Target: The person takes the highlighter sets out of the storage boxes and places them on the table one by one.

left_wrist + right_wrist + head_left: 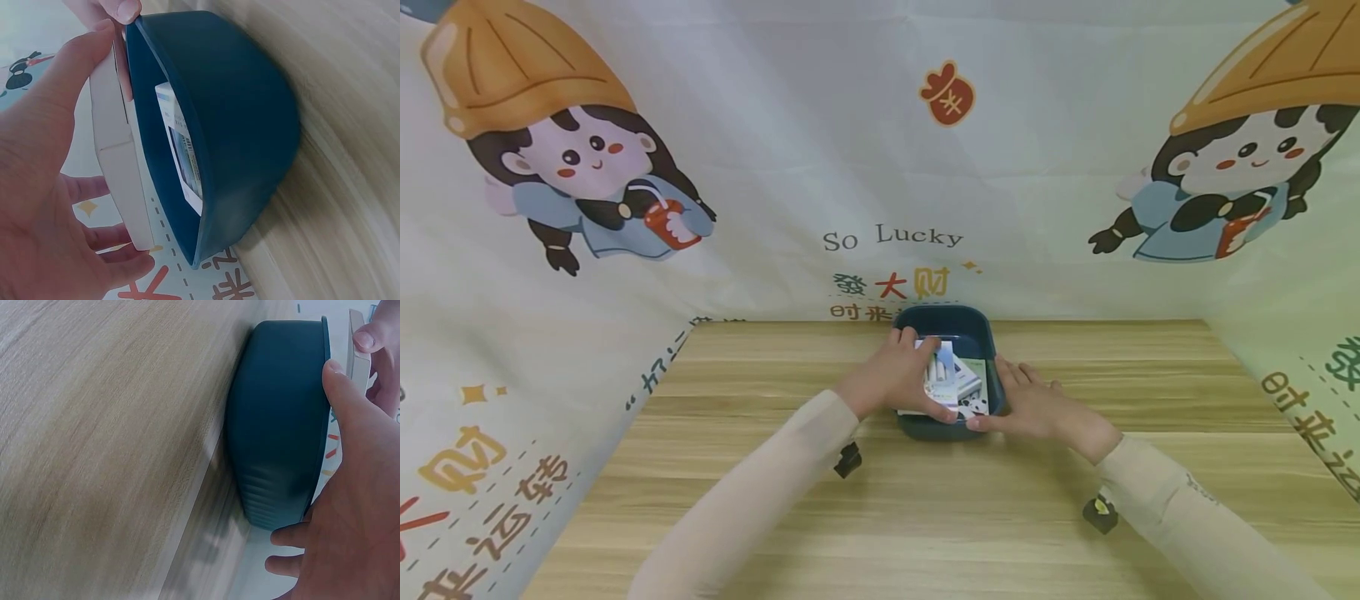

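Observation:
A dark blue plastic basin (943,429) stands on the table with several small boxes in it. My left hand (891,375) grips a flat white box (942,367) over the basin's opening; in the left wrist view, thumb and fingers clasp opposite ends of this box (119,156). One printed carton (181,150) shows inside, below the held box. At the basin's right side is my right hand (1041,408). Its thumb touches the rim in the right wrist view, and the other fingers extend, fairly straight, along the outer wall (275,425).
Beneath everything is a wood-grain table (760,500). A printed white cloth (760,108) hangs behind it and along both sides. Small black devices (847,460) sit under both wrists. The basin stands near the table's back edge.

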The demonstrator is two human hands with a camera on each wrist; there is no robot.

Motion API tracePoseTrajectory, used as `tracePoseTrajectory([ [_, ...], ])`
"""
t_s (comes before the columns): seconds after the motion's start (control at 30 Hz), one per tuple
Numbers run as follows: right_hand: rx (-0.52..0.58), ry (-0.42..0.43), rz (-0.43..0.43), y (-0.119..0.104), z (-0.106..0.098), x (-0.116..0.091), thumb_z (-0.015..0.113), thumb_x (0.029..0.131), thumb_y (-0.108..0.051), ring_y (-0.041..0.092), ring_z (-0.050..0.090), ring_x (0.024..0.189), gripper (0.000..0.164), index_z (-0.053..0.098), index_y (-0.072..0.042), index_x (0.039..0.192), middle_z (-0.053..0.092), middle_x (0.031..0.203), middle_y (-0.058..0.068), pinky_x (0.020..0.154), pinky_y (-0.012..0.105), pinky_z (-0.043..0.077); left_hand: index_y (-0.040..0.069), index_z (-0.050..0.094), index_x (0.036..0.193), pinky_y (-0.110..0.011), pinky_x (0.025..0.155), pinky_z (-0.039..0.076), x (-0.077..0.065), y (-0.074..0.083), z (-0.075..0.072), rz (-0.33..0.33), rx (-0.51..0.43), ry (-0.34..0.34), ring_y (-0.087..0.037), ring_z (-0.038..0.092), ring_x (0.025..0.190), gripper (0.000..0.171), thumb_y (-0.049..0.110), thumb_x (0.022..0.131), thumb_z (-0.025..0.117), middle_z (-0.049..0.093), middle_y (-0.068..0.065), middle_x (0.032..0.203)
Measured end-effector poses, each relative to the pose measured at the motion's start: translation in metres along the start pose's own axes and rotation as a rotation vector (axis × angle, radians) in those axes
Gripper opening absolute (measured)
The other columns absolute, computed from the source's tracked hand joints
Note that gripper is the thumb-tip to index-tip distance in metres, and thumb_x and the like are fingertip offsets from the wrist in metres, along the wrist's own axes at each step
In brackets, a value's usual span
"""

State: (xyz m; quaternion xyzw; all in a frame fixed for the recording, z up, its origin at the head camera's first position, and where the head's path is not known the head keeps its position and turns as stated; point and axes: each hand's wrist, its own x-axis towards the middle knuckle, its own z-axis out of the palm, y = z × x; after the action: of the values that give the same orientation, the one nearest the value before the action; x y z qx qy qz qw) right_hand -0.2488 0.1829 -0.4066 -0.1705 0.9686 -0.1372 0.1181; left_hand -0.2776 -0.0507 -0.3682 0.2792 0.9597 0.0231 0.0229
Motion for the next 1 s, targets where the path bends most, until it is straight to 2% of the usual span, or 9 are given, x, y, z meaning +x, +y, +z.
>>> tracePoseTrajectory([
  [0.33,-0.007,0.015,-0.007,0.001,0.001,0.000,0.052,0.082,-0.079,0.051,0.018,0.148,0.120,0.007,0.003,0.157,0.017,0.163,0.027,0.106,0.081,0.020,0.016,0.036,0.151,-0.040,0.104,0.046,-0.008,0.002,0.001,-0.021,-0.054,-0.003,-0.026,0.040,0.119,0.116,0.077,0.061,0.076,0.043,-0.014,0.135],
  [0.63,-0.007,0.019,-0.010,0.001,0.001,0.000,0.052,0.083,-0.079,0.051,0.018,0.149,0.119,0.007,0.003,0.157,0.016,0.164,0.025,0.106,0.081,0.020,0.016,0.036,0.151,-0.040,0.103,0.048,-0.015,0.005,0.001,-0.040,-0.067,-0.007,-0.027,0.040,0.120,0.117,0.078,0.060,0.075,0.044,-0.015,0.136],
  [1.0,-0.003,0.028,-0.013,0.002,0.003,0.000,0.053,0.083,-0.078,0.051,0.019,0.148,0.119,0.008,0.004,0.157,0.018,0.162,0.028,0.106,0.081,0.021,0.014,0.038,0.149,-0.041,0.104,0.049,-0.024,0.009,0.003,-0.024,-0.054,0.016,-0.027,0.043,0.120,0.117,0.078,0.060,0.076,0.045,-0.016,0.138],
])
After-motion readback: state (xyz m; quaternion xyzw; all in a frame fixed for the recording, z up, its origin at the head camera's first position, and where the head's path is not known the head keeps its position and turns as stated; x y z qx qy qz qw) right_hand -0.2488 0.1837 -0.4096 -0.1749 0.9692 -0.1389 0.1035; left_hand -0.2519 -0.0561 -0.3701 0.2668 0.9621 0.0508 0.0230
